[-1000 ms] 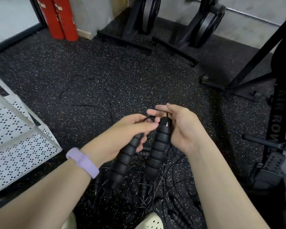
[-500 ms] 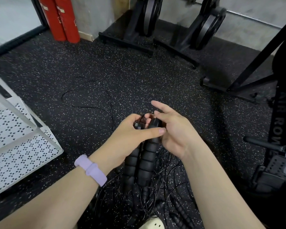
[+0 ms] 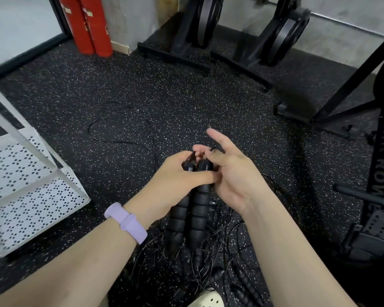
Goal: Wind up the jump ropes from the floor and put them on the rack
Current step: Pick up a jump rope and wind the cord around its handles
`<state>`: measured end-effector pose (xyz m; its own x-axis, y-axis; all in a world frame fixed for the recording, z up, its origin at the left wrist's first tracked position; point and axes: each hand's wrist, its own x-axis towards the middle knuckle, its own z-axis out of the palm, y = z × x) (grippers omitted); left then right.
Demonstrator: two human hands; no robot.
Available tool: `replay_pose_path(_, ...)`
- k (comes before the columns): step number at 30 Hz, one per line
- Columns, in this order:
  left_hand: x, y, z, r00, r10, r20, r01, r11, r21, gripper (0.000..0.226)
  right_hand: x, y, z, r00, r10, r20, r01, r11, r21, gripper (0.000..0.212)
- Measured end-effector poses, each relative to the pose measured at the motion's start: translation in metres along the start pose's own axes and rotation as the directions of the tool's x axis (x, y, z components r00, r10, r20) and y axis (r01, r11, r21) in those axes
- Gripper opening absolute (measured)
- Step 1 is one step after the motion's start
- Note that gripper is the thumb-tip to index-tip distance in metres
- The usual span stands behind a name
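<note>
My left hand (image 3: 175,180) grips two black ribbed jump rope handles (image 3: 197,209) side by side, thumb across their upper ends. My right hand (image 3: 231,173) is against the handles' tops, its fingers at the thin black cord where it leaves them, index finger raised. That cord (image 3: 124,138) trails in a loop over the speckled floor to the left. Below my hands lies a tangled pile of more ropes and handles (image 3: 220,262). The white perforated rack (image 3: 24,187) stands at the left.
Two red cylinders (image 3: 87,25) stand at the back left wall. Black weight-plate stands (image 3: 208,36) line the back. A black machine frame (image 3: 381,151) fills the right side. A pale shoe (image 3: 206,300) shows at the bottom edge.
The two handles have come together and stand upright in my left hand. My right hand moved from cupping one handle to the cord at the tops, index finger lifted.
</note>
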<state>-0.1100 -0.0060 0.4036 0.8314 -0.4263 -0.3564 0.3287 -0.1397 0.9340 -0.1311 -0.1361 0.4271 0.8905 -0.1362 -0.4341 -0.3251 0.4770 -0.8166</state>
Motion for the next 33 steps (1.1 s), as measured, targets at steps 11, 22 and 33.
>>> replay_pose_path(11,0.012,0.012,-0.025,0.976,-0.041,-0.214,-0.029,0.948,-0.316,0.034,-0.006,0.011,-0.001,0.983,0.139,0.118,-0.052,0.836,-0.546,0.048)
replay_pose_path(22,0.01,0.018,-0.03,0.968,-0.011,-0.252,-0.093,0.913,-0.398,0.033,-0.014,0.016,0.013,0.916,0.303,0.263,-0.145,0.861,-0.487,0.029)
replay_pose_path(33,0.01,0.015,-0.029,0.968,0.035,-0.248,-0.146,0.884,-0.444,0.028,-0.016,0.012,0.009,0.889,0.337,0.309,-0.171,0.872,-0.458,0.031)
